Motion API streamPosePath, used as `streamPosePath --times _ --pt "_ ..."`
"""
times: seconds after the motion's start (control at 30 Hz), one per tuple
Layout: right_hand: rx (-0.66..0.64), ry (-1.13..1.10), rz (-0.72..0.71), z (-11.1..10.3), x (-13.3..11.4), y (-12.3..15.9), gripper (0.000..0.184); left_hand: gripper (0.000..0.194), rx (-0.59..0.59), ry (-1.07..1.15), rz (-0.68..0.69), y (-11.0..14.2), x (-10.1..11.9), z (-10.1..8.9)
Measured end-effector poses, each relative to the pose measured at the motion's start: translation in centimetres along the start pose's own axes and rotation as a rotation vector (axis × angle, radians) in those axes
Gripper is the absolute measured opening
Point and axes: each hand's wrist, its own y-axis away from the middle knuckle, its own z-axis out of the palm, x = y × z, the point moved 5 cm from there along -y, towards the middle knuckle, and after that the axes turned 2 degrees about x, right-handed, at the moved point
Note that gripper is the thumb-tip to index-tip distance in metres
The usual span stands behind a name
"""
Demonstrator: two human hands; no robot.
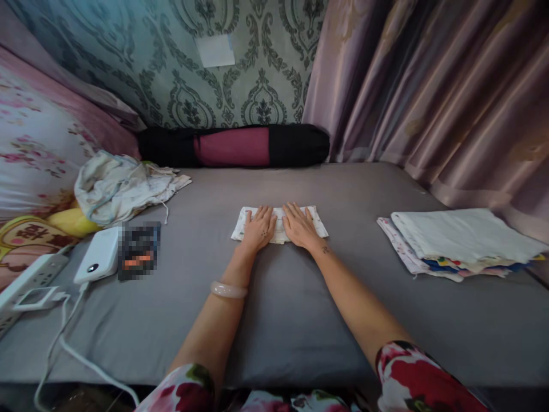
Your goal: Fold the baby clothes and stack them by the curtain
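Note:
A small folded white cloth with a faint print lies flat in the middle of the grey sheet. My left hand rests flat on its left half, fingers stretched forward. On the right half lies my right hand, also flat with the fingers out. Both palms touch the cloth, and a strip of it shows between them. The cloth's left and right ends stick out past my hands.
To the right sits a stack of folded cloths. At left are a crumpled white cloth, a white power bank, a blurred-out item, a power strip and a white cable. A black and maroon bolster lies along the wall.

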Motion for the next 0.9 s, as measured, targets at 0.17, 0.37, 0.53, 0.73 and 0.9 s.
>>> streamPosePath --times 0.17,0.37,0.53,0.73,0.9 --pt "-0.046 0.032 0.019 0.2 0.3 0.3 0.054 0.055 -0.05 -0.055 -0.021 0.2 -0.8 0.7" --pt "-0.078 0.037 0.021 0.9 0.5 0.2 0.054 0.056 -0.09 -0.051 -0.021 0.2 -0.9 1.2" --pt "-0.094 0.025 0.028 0.5 0.5 0.2 0.054 0.053 -0.076 -0.038 -0.026 0.2 -0.8 0.6" --pt "-0.009 0.069 0.099 -0.1 1.5 0.2 0.056 0.053 0.009 -0.051 -0.112 0.2 -1.9 -0.1" --pt "-0.054 0.075 0.129 0.7 2.2 0.2 0.058 0.055 -0.102 -0.065 -0.14 0.0 -2.6 0.7"
